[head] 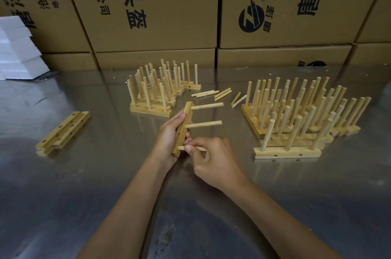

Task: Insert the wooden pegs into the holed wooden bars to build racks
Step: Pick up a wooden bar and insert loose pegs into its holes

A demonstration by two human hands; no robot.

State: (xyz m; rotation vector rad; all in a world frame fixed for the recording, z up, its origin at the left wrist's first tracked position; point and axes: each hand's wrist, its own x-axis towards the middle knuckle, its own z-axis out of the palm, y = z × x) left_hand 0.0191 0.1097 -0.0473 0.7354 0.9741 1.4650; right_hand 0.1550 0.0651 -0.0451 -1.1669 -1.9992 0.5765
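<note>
Nearest the camera, the right hand (213,159) pinches a peg (191,148) between thumb and curled fingers, its tip at the lowest hole of the bar (182,130). The left hand (171,138) wraps round that bar and holds it on edge above the table (105,184). Two seated pegs (206,114) already jut from the bar's upper holes, so this looks like the third and last insertion; next comes a straight push, perhaps with a twist. Beyond the bar lie loose pegs (220,93); finished racks (296,114) stand to its right and behind it, and empty bars (63,131) lie well to its left.
</note>
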